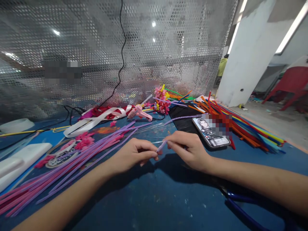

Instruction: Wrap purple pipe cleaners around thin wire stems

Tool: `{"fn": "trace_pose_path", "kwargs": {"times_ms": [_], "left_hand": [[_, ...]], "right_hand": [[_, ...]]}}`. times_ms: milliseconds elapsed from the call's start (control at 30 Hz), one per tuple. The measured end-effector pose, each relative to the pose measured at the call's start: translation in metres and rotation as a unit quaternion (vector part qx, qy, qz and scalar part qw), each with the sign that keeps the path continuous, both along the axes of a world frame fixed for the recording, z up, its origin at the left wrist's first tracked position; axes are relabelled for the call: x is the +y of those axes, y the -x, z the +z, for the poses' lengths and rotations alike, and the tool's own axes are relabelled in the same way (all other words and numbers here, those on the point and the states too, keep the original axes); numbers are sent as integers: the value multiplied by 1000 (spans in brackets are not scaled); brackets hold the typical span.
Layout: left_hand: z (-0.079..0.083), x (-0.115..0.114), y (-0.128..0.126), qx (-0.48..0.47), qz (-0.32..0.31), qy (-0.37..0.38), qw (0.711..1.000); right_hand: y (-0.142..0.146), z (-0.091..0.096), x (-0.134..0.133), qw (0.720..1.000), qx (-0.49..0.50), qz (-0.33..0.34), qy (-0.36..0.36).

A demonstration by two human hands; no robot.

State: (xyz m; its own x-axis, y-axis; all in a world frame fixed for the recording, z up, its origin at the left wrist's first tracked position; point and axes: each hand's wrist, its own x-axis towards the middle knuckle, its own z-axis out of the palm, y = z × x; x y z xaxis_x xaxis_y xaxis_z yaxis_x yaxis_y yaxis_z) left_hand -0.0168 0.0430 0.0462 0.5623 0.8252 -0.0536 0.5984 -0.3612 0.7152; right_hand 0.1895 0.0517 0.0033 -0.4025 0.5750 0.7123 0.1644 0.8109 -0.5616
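Observation:
My left hand [134, 154] and my right hand [187, 150] meet over the blue table [154, 199], both pinched on a short lilac pipe cleaner [161, 146] held between their fingertips. A long purple pipe cleaner [183, 118] runs from behind my right hand toward the phone. Thin clear wires [150, 129] lie just beyond my hands. A bundle of pink and purple pipe cleaners [72, 163] fans out to the left of my left forearm.
A phone [211, 131] lies screen up right of my hands. Multicoloured pipe cleaners [245, 128] pile at the right edge. A pink glue gun [139, 113], white ribbon [96, 119] and small finished flowers [161, 99] sit before a perforated metal screen [96, 48]. Blue-handled pliers [238, 205] lie under my right forearm.

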Motion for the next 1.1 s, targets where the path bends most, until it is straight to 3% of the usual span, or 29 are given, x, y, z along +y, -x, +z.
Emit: {"fn": "trace_pose_path", "kwargs": {"times_ms": [67, 167, 267, 333, 400, 500, 567, 667, 767, 867, 1000, 1033, 1100], "left_hand": [[-3, -6, -5, 47, 25, -103, 993], [-1, -16, -10, 143, -1, -291, 946], [9, -24, -8, 212, -48, -398, 891], [17, -24, -3, 226, -58, -434, 870], [26, -18, 3, 210, -54, -436, 873], [34, -8, 11, 143, -49, -337, 929], [35, -3, 11, 90, -54, -250, 963], [28, -2, 8, 26, -40, -183, 982], [15, -7, 1, 6, 0, -220, 975], [6, -19, -8, 51, 3, -365, 930], [12, -36, -13, 175, -49, -555, 812], [17, -37, -12, 197, -51, -569, 796], [26, -35, -6, 209, -35, -558, 802]], "right_hand": [[3, -2, 4, 996, 27, -48, 72], [5, -4, 9, 987, 22, -75, 139], [4, -3, 9, 989, -41, -70, 121], [2, -1, 7, 991, -92, -51, 80], [0, 2, 4, 992, -125, -15, 24], [-2, 6, -1, 990, -114, 59, -51], [-3, 9, -4, 990, -77, 101, -60], [-2, 14, -7, 995, 5, 101, -1], [1, 16, -6, 990, 91, 43, 96], [3, 15, -2, 982, 108, -32, 153], [4, 12, 0, 983, 18, -56, 171], [4, 13, 0, 985, -8, -51, 165], [2, 17, -1, 989, -61, -26, 131]]}}
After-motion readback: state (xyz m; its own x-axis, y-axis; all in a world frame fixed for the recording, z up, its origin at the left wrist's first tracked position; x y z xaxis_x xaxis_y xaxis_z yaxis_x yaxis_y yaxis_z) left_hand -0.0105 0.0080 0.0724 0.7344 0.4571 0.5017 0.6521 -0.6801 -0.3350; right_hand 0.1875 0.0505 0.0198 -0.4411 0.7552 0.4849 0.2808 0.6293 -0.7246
